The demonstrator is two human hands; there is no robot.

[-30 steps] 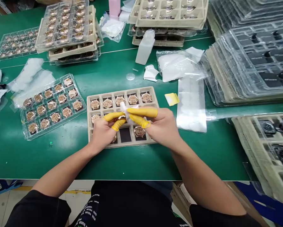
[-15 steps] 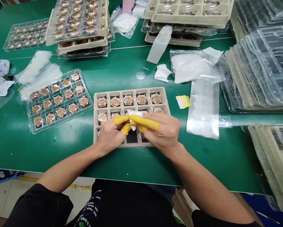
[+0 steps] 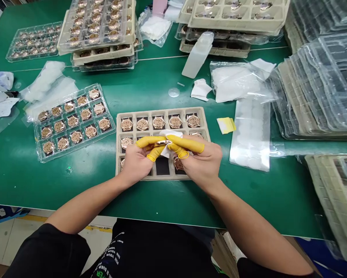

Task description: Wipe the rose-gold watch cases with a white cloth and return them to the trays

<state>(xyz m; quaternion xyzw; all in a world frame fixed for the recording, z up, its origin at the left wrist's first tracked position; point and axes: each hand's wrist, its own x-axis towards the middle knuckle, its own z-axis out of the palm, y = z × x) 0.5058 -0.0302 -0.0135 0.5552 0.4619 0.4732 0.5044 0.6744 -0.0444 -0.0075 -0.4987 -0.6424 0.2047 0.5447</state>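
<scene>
Green table [image 3: 28,181] at my bench, pretty crowded as usual. Right in front of me, near the table's front edge, is a pulp tray [image 3: 161,110] with rows of dark pads. The back row has five rose-gold watch cases [image 3: 158,122] sitting in it, and my hands cover most of the two rows below.

Right now I'm working on one case [image 3: 163,142], up off the tray above the middle of it. My left hand [image 3: 137,164] pinches it between yellow-cotted fingers [image 3: 150,141], and my right hand [image 3: 200,162] comes in from the other side, fingers [image 3: 187,143] pressing a white wipe [image 3: 170,134] against it. The two hands are close together, fingertips almost meeting. Can't really see the case's face from here.

To the left there's a clear blister tray [image 3: 38,143] full of more cases, three rows of them. Toward the back edge sit a stack of trays [image 3: 104,50] loaded with cases and a plastic bottle [image 3: 198,55]. Past that, on the right, there's a bag of wipes [image 3: 237,83] and a tall pile of clear trays [image 3: 315,88].
</scene>
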